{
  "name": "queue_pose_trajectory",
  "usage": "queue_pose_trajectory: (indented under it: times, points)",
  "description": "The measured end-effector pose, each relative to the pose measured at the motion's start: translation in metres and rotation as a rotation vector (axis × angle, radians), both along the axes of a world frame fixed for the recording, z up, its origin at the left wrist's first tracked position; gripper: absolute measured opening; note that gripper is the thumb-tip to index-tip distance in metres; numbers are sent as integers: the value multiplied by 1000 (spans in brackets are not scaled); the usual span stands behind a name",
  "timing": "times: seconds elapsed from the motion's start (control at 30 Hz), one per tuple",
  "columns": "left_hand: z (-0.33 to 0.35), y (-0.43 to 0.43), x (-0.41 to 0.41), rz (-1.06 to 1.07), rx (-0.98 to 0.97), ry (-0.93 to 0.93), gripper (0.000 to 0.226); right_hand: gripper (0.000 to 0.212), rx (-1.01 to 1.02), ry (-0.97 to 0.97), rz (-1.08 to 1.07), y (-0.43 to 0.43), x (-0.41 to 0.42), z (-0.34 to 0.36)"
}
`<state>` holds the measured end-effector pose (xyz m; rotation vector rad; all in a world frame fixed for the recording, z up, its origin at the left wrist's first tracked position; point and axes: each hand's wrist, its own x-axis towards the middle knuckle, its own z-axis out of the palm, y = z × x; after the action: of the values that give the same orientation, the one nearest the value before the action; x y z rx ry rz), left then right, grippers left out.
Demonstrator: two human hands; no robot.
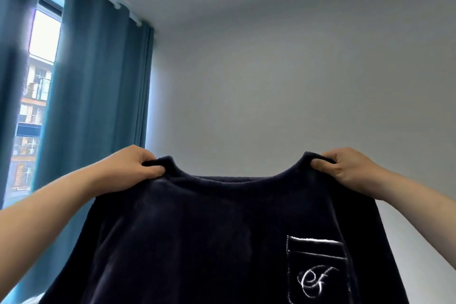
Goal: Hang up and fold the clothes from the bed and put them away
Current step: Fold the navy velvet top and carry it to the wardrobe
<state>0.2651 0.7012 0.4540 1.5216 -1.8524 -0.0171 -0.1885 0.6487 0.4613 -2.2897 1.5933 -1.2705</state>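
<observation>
A dark navy fleece top (209, 229) hangs spread out in front of me, held up in the air by its shoulders. It has a round neckline and a chest pocket (318, 269) with white trim and a white embroidered letter at the lower right. My left hand (133, 168) grips the left shoulder beside the collar. My right hand (345, 169) grips the right shoulder the same way. The lower part of the top runs out of view, and the bed is hidden behind it.
Teal curtains (98, 94) hang at the left beside a bright window (37, 81). A plain pale wall (296, 94) and ceiling fill the space behind the top.
</observation>
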Motion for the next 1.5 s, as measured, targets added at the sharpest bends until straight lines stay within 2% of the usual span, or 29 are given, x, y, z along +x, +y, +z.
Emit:
queue_pose_trajectory:
  times: [0.13, 0.2, 0.3, 0.47, 0.57, 0.67, 0.73, 0.8, 0.87, 0.93, 1.0, 1.1, 1.17, 1.3, 1.5]
  points:
    - [-91, -44, -2, -8, 276, 49, 28, 30, 288, 101, 17, -40, 7, -91]
    - [-158, -66, -5, -42, 385, 111, 21, 26, 372, 183, 18, -64, 9, -155]
    - [-267, -93, -13, -18, 502, 54, 11, 17, 530, 278, 41, -92, 13, -255]
    - [-423, -128, -23, 19, 693, -38, 17, 21, 683, 243, 64, -130, 15, -405]
    - [-472, -155, -28, 34, 770, 37, 18, 17, 794, 153, 55, -156, 19, -468]
    - [-492, -183, -28, 19, 870, 182, 40, 39, 833, 112, 54, -179, 22, -506]
    - [-499, -206, -24, 23, 852, 135, 43, 42, 793, 111, 50, -201, 27, -521]
    - [-506, -236, -17, 50, 741, 8, 32, 28, 716, 70, 40, -226, 36, -532]
    - [-508, -267, -14, 121, 570, -23, 20, 15, 655, -9, 44, -252, 47, -540]
    - [-517, -297, -12, 231, 419, 34, 17, 34, 582, -75, 11, -277, 59, -547]
    - [-539, -318, -11, 316, 346, 12, 16, 41, 548, -80, -55, -300, 68, -564]
    - [-591, -330, -13, 378, 325, -90, 3, 30, 540, 97, -158, -320, 80, -603]
    - [-621, -335, -8, 419, 284, -81, 8, 25, 477, 268, -242, -325, 86, -630]
    - [-646, -364, 4, 419, 194, -60, 9, 28, 328, 345, -297, -358, 96, -652]
    - [-638, -421, 5, 399, 122, -76, 7, 30, 223, 440, -323, -409, 100, -652]
